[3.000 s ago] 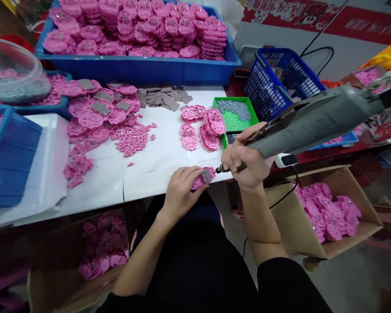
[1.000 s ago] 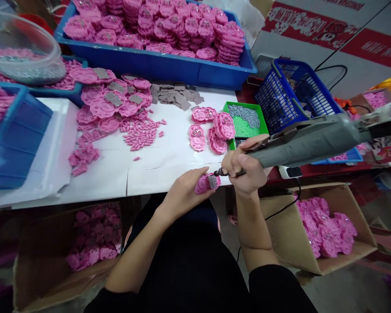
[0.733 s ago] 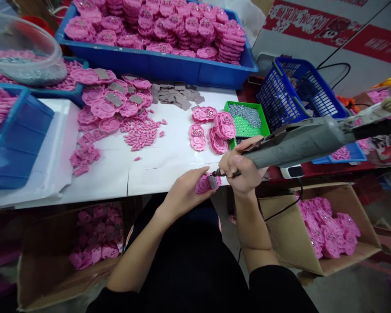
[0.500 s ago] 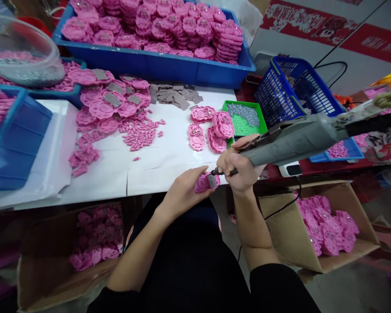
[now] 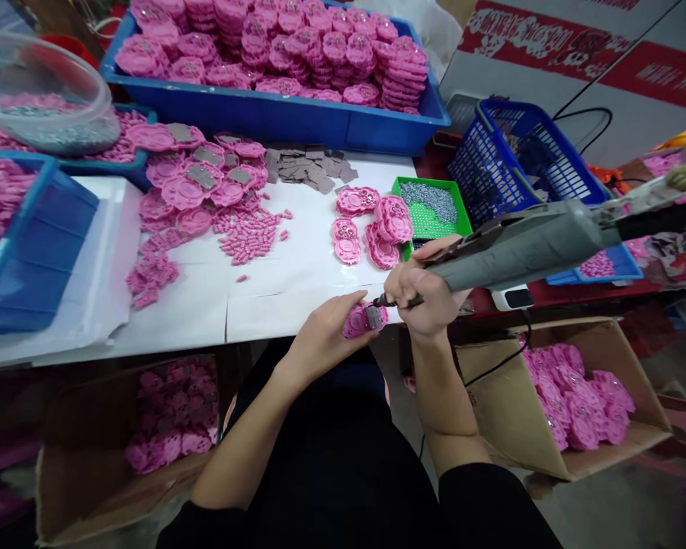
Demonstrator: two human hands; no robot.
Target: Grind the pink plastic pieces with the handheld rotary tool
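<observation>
At the table's front edge, my left hand (image 5: pixel 320 339) grips a pink plastic piece (image 5: pixel 355 323) between thumb and fingers. A grey plate (image 5: pixel 373 317) lies on that piece. My right hand (image 5: pixel 426 297) is wrapped round a grey electric screwdriver (image 5: pixel 508 248), held slanting with its tip at the grey plate. Whether a screw sits under the tip is too small to tell. Just beyond my hands lie several pink pieces with silvery spots (image 5: pixel 392 219). Beside them is a green tray (image 5: pixel 434 206) of small metal screws, partly hidden by my right hand and the tool.
A long blue bin (image 5: pixel 263 107) of stacked pink pieces spans the back. Left are pink pieces with grey plates (image 5: pixel 203 175), loose grey plates (image 5: pixel 309 168) and small pink parts (image 5: pixel 248 235). A blue basket (image 5: pixel 474 145) stands right. Cardboard boxes (image 5: pixel 634 374) sit below the table.
The whole view has shifted very slightly to the right. Both hands keep their hold, and the screwdriver tip stays at the grey plate.
</observation>
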